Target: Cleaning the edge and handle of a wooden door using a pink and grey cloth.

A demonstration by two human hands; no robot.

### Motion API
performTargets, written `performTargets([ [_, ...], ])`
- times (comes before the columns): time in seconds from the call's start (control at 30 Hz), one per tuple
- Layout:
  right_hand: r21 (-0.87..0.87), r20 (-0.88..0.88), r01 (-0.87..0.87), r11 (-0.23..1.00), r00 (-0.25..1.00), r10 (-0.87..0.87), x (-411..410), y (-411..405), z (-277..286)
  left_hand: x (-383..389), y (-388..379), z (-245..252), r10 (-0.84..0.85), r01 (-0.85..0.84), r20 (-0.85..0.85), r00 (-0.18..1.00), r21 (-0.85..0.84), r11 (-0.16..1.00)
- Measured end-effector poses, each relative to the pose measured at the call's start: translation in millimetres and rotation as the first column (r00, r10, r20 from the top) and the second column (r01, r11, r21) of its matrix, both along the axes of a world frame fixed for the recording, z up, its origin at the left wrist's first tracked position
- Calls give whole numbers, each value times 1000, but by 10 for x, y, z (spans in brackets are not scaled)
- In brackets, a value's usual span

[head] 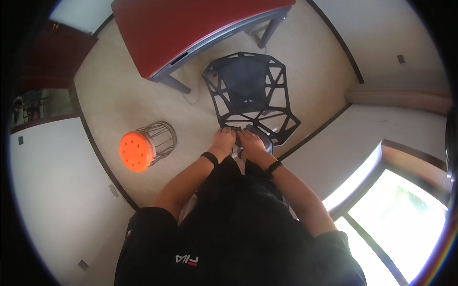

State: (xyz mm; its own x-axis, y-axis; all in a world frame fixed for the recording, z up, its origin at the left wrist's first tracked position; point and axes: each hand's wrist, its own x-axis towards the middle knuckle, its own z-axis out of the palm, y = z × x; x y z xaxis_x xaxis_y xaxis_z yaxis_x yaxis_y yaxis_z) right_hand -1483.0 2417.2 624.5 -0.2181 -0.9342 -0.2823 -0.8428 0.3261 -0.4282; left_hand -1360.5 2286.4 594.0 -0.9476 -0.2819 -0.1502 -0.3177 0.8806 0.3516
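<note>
A black chair [244, 84] with an open, angular lattice frame and a solid dark seat area stands directly before me. My left hand [223, 140] curls its fingers over the near edge of the chair. Right beside it, my right hand [253, 143] rests on the same edge with its fingers bent over. Both wrists wear dark bands. Beneath and to the right of my right hand, a dark rounded object [265, 136] shows partly; I cannot tell what it is.
Ahead stands a red-topped desk [200, 26] with grey legs. To the left is a stool with an orange round seat [136, 151] and a wire-like frame. Beige floor [107, 89] lies between white walls. A bright window [397, 211] is at the right, and a dark red cabinet [53, 57] at far left.
</note>
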Motion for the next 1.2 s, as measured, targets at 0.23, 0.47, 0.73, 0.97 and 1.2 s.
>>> performTargets([
  [0.23, 255, -143, -159, 954, 969, 200, -258, 273, 359, -1, 478, 191, 27, -47, -121, 992, -169, 984],
  [0.47, 125, -136, -324, 938, 931, 339, -1303, 883, 395, -797, 1013, 645, -74, 64, 103, 992, 99, 993],
  [0.73, -36, -256, -347, 937, 910, 327, -2547, 1069, 179, -1961, 1509, 470, 188, -217, 135, 973, 248, 944],
  [0.97, 4, -125, -352, 936, 928, 350, -2819, 1033, -101, -2308, 1533, 444, 260, -331, 307, 915, 205, 921],
  [1.2, 208, -73, -455, 866, 875, 478, -2984, 768, 247, -2636, 1441, 768, 117, -170, 334, 935, 133, 976],
])
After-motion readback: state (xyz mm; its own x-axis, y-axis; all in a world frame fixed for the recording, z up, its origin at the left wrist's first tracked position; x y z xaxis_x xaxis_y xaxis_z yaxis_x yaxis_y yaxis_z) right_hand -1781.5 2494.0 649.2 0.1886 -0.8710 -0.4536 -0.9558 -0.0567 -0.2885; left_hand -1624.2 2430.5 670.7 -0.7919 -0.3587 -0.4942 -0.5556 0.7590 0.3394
